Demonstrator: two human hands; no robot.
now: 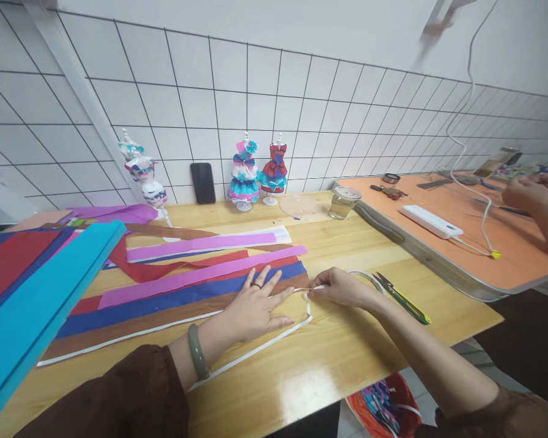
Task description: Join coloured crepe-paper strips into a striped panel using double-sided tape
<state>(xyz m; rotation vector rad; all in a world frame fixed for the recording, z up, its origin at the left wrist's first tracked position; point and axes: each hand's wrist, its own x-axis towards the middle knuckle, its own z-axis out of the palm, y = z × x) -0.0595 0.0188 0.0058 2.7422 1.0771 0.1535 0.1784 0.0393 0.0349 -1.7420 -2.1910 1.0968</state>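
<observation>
My left hand [256, 307] lies flat with its fingers spread, over the right part of the blue strip [173, 303] and the brown strip [132, 322]. Beside its fingertips, my right hand [340, 287] pinches a thin white band [260, 348] near the strips' right ends. The band runs along the brown strip's lower edge, bends at the right, and passes back below my left hand. Above the blue strip lie a pink strip [201, 269] and red fabric [141, 267]. Yellow-green thread snips [404, 299] rest right of my right hand.
Folded turquoise fabric [50, 304] covers the left side. At the wall stand a phone [203, 184], small dressed mannequins [244, 176] and a glass cup [343, 204]. An orange table [466, 261] at the right holds a white power strip [432, 222]; another person's hands [530, 194] are there. A red basket [360, 420] sits below.
</observation>
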